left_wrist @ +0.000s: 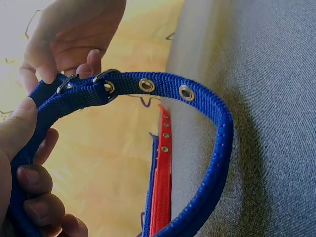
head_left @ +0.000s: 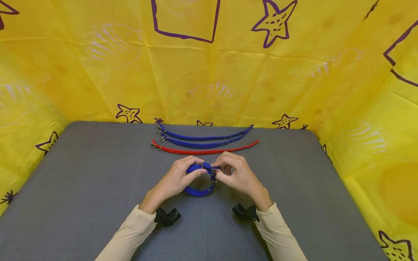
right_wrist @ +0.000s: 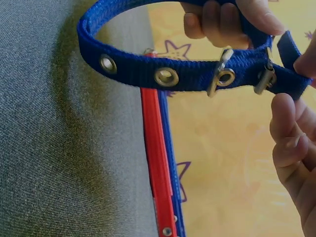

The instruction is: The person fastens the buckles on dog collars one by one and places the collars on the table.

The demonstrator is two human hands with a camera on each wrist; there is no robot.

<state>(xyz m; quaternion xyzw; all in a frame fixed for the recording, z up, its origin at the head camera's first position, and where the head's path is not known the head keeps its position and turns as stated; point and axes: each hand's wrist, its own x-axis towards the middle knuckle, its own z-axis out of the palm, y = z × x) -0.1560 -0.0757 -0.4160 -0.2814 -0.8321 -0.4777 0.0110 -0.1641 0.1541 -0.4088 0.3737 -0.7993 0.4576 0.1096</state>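
A blue webbing collar (head_left: 198, 193), bent into a loop, is held up between both hands over the middle of the table. My left hand (head_left: 176, 175) grips the band on the loop's left side, thumb in front and fingers behind. At the loop's upper right, my right hand (head_left: 240, 174) pinches the strap end beside the metal buckle (right_wrist: 266, 79). In the right wrist view the strap passes through the buckle and the end bends back. A metal ring (right_wrist: 219, 71) sits near the buckle, and metal eyelets (left_wrist: 146, 85) line the band.
Beyond the hands, a red collar (head_left: 192, 152) lies stretched out across the grey table (head_left: 81, 188). Two blue collars (head_left: 202, 146) lie just behind it, buckles to the left. A yellow patterned cloth (head_left: 183, 65) hangs around the table's back and sides.
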